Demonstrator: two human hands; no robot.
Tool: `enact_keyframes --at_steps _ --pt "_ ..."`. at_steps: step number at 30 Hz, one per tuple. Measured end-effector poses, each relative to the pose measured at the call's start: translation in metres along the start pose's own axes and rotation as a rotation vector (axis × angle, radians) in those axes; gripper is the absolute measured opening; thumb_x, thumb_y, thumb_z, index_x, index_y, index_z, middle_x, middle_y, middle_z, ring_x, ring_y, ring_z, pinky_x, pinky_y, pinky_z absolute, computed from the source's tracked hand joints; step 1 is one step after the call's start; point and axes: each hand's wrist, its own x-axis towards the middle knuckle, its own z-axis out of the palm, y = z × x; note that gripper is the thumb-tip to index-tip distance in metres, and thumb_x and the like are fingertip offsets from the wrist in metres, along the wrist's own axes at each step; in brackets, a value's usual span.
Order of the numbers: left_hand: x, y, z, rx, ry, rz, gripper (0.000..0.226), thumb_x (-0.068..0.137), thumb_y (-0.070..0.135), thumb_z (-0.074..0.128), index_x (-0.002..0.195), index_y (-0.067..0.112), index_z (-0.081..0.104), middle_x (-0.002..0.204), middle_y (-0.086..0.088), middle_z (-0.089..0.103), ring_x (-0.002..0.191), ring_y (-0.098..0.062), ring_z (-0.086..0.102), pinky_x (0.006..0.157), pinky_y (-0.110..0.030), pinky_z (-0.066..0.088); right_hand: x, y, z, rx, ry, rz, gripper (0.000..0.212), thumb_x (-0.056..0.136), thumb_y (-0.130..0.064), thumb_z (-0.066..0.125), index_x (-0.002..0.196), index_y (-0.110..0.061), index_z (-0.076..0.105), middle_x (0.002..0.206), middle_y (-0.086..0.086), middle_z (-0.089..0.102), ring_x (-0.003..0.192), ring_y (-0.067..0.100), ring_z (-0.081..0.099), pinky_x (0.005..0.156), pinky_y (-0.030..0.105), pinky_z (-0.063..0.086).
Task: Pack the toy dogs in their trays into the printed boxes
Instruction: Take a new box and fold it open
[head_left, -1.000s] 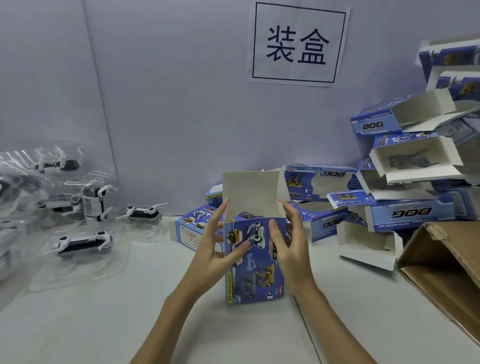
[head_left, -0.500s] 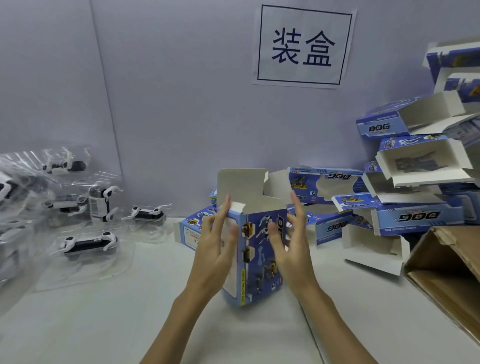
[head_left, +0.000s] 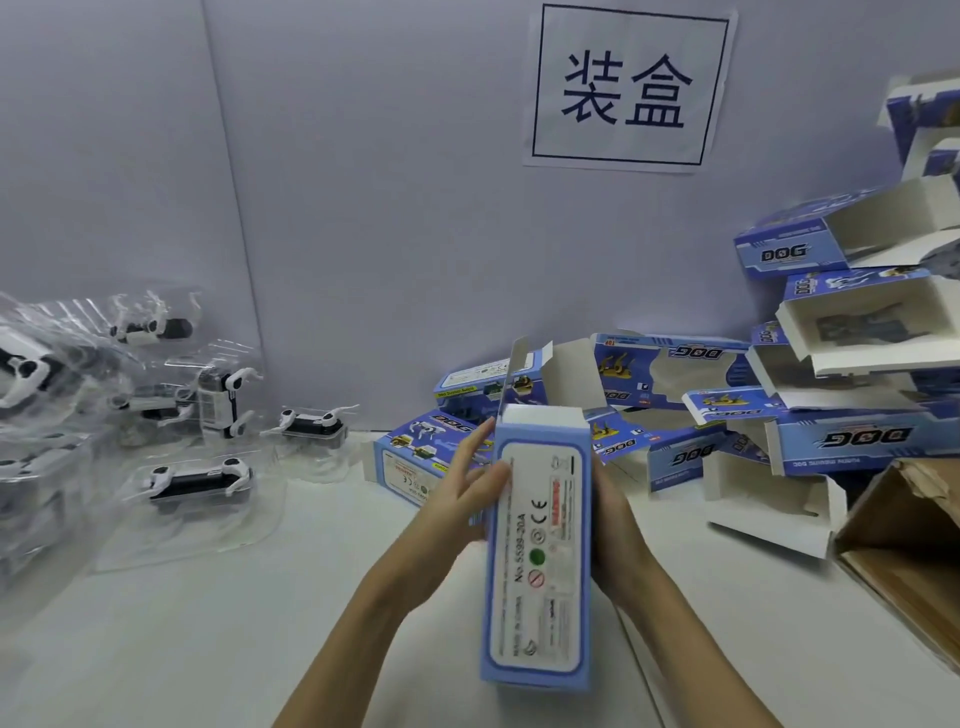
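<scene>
The white desk (head_left: 218, 649) runs back to a grey wall (head_left: 389, 234), where a paper sign (head_left: 628, 85) hangs. Its left side is crowded with toy dogs in clear trays (head_left: 200, 480), heaped toward the back left corner, with one tray (head_left: 311, 423) lying just before the wall. The right side is taken by a pile of printed boxes (head_left: 841, 436) stacked against the wall, many with flaps open, and a brown carton (head_left: 914, 545) juts in from the right edge. Bare desk lies in the near middle and near left, between the trays and the box pile.

In that gap a printed box (head_left: 537, 551) stands upright at the near middle of the desk, its white label panel facing the camera and its top flaps (head_left: 550, 379) standing open. The left hand (head_left: 457, 499) holds the box's left side, fingers stretched up along the edge with the thumb on the front panel. The right hand (head_left: 610, 525) is on the right side, mostly hidden behind the box; its fingers wrap toward the back, though how far they curl cannot be told.
</scene>
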Motion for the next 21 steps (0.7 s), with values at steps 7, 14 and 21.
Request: enact_keyframes --at_steps 7,14,21 --pt "0.002 -0.008 0.003 0.410 0.416 0.368 0.134 0.049 0.094 0.073 0.160 0.042 0.019 0.154 0.016 0.045 0.140 -0.003 0.046 0.112 -0.034 0.047 0.004 -0.004 0.002 -0.017 0.086 -0.214 0.046 0.097 -0.072 0.047 0.128 -0.044 0.066 0.122 0.001 0.076 0.112 0.019 0.074 0.082 0.033 0.061" --pt "0.003 -0.008 0.003 0.362 0.460 0.442 0.069 0.083 0.075 0.063 0.142 0.048 0.040 0.136 0.013 0.058 0.114 -0.001 0.063 0.082 -0.023 0.059 0.007 -0.003 -0.005 0.051 0.082 -0.161 0.034 0.094 -0.040 0.062 0.127 -0.035 0.053 0.110 0.006 0.078 0.085 0.019 0.074 0.066 0.030 0.054" --pt "0.000 -0.002 -0.019 0.125 0.130 0.307 0.064 0.085 0.049 0.075 0.137 0.058 0.040 0.136 0.009 0.066 0.120 -0.017 0.068 0.093 -0.040 0.061 0.005 -0.005 -0.012 0.140 0.043 -0.141 0.023 0.095 -0.027 0.056 0.117 -0.028 0.050 0.107 0.008 0.077 0.077 0.022 0.066 0.062 0.036 0.043"
